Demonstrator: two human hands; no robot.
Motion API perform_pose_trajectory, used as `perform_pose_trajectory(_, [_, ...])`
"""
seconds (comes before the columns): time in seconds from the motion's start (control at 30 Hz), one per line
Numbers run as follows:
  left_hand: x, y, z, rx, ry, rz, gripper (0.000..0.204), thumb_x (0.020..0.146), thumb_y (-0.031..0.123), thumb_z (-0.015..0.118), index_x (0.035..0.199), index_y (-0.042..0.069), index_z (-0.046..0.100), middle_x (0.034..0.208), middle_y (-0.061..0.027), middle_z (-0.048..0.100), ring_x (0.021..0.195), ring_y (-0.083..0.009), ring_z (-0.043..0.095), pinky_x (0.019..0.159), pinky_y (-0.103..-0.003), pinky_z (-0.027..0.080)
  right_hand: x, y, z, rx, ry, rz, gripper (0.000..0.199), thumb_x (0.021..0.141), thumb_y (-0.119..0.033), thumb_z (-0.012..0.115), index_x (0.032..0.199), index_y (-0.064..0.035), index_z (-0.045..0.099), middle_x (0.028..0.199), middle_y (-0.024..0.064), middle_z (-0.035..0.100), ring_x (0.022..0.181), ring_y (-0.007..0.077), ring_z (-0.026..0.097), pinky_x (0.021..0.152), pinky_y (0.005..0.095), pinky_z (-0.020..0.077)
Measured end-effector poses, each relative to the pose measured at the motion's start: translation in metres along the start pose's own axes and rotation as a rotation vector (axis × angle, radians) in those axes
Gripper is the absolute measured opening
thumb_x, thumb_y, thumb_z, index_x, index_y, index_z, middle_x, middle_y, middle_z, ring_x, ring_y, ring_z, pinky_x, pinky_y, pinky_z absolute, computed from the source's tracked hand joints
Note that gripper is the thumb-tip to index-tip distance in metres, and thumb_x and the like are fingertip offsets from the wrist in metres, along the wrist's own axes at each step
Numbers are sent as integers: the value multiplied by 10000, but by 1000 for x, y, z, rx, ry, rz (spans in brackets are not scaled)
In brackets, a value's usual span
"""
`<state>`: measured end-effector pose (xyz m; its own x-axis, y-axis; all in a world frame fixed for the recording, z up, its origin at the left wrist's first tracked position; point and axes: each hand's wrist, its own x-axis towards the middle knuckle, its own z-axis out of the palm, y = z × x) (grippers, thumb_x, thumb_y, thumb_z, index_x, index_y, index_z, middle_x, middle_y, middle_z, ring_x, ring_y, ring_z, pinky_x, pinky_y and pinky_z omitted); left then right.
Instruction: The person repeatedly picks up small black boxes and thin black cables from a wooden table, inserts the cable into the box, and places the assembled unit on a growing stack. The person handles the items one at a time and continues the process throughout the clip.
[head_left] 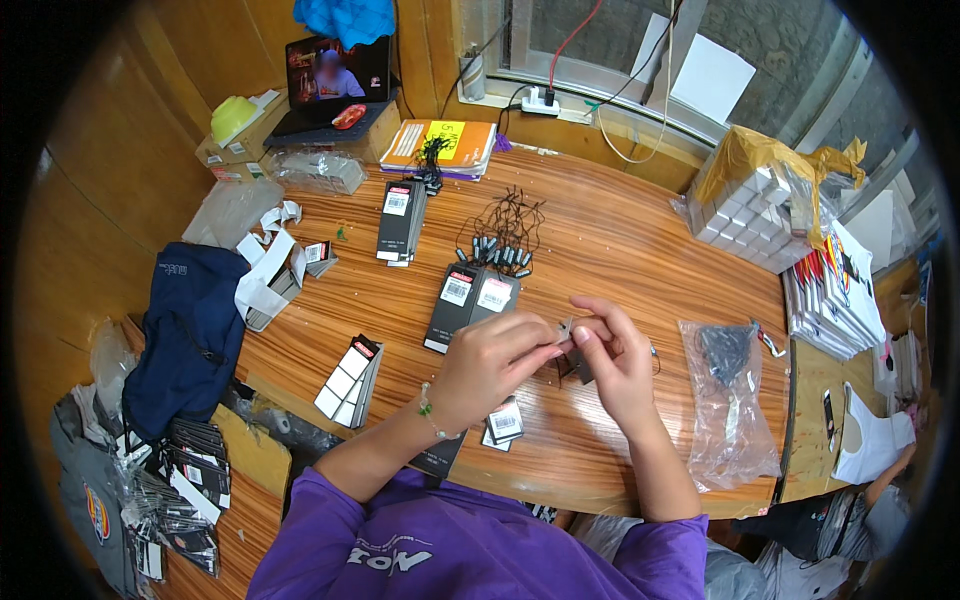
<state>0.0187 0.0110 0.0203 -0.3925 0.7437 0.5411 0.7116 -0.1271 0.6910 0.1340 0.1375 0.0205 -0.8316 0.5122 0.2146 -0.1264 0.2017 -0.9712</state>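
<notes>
L hand (pixel 492 362) & R hand (pixel 612 355) both pinching shut on small dark tag (pixel 577 362); black tag stack (pixel 470 300) sitting at 11 o'clock.

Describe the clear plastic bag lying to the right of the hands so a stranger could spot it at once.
Start at the long wooden table and find the person's right hand near its front edge. Just right of that hand lies a clear plastic bag, flat and crinkled, reaching the table's edge. Unlike the stacks of dark hang tags elsewhere, it is see-through, with a bundle of black strings inside.
</notes>
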Motion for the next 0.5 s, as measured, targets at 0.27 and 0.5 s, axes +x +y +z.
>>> perform_pose_trajectory(0.27, [1, -14, 7, 298, 50, 362, 126, 673, 63, 669, 798, 72, 651, 879, -22, 624, 804, -201, 603, 701, -313, 480, 8, 21, -8, 204, -130, 156, 149, 923, -144, 511, 933, -13, 581, 872, 16, 565, 822, 85, 515, 768, 221, 405])
perform_pose_trajectory(0.5, [-2, -26, 6, 58, -4, 212, 124, 727, 2, 665, 840, 46, 641, 885, -62, 652, 806, -221, 634, 729, -325, 486, 18, 16, -28, 580, 331, 12, 116, 933, -160, 502, 884, -61, 537, 822, 19, 526, 733, 99, 485, 696, 219, 412])
